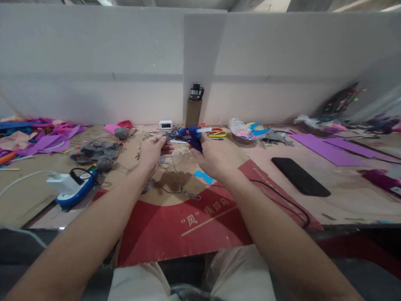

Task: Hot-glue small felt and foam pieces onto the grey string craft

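My right hand (pixel 210 155) is wrapped round a blue hot glue gun (pixel 194 132), with a whitish glue stick poking from its rear and the nozzle end towards the left. My left hand (pixel 153 152) pinches a small grey yarn piece (pixel 169 136) close to the gun's front; its exact shape is too small to tell. Loose grey yarn (pixel 178 175) trails below my left hand onto the cardboard sheet (pixel 150 240). Between my forearms lies a blue cut-out piece (pixel 203 177).
A power strip (pixel 77 190) with plugs, grey yarn balls (pixel 105 164) and coloured scraps (pixel 59 138) lie left. A bottle (pixel 194 106) and small white clock (pixel 166 125) stand behind. Rightward are scissors (pixel 217 133), a bowl (pixel 242 136), a phone (pixel 300 176) and purple sheets (pixel 332 150).
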A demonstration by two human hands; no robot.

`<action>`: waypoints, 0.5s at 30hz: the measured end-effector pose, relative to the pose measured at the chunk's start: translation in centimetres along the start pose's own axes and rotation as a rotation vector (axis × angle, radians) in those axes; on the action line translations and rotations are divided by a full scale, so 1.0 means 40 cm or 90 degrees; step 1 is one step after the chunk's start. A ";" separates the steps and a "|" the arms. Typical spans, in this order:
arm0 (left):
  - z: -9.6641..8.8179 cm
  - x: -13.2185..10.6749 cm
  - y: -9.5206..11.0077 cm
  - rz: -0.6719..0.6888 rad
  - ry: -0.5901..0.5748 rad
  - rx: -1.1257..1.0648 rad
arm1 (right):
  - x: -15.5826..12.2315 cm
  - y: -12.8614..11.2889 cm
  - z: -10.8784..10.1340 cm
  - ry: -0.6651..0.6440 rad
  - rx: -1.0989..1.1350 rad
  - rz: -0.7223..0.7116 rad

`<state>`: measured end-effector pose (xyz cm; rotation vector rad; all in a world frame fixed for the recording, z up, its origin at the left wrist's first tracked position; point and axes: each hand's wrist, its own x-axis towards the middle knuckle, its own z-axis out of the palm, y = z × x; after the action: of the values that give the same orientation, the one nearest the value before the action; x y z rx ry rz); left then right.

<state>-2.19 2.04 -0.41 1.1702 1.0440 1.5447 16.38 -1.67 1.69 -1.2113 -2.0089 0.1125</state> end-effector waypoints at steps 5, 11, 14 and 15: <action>0.001 -0.001 0.002 -0.011 -0.005 -0.009 | -0.002 -0.001 0.000 0.003 0.026 0.001; 0.002 -0.005 0.012 -0.070 0.016 -0.052 | 0.032 0.065 0.007 0.056 0.214 0.164; 0.005 -0.009 0.014 -0.077 0.018 -0.020 | 0.048 0.139 0.011 0.008 0.208 0.338; 0.006 -0.009 0.013 -0.065 0.010 -0.008 | 0.048 0.161 0.009 -0.028 0.158 0.369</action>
<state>-1.99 1.58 0.05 1.0809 1.0858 1.4802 20.28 3.46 -0.29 -1.5946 -1.5646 0.6552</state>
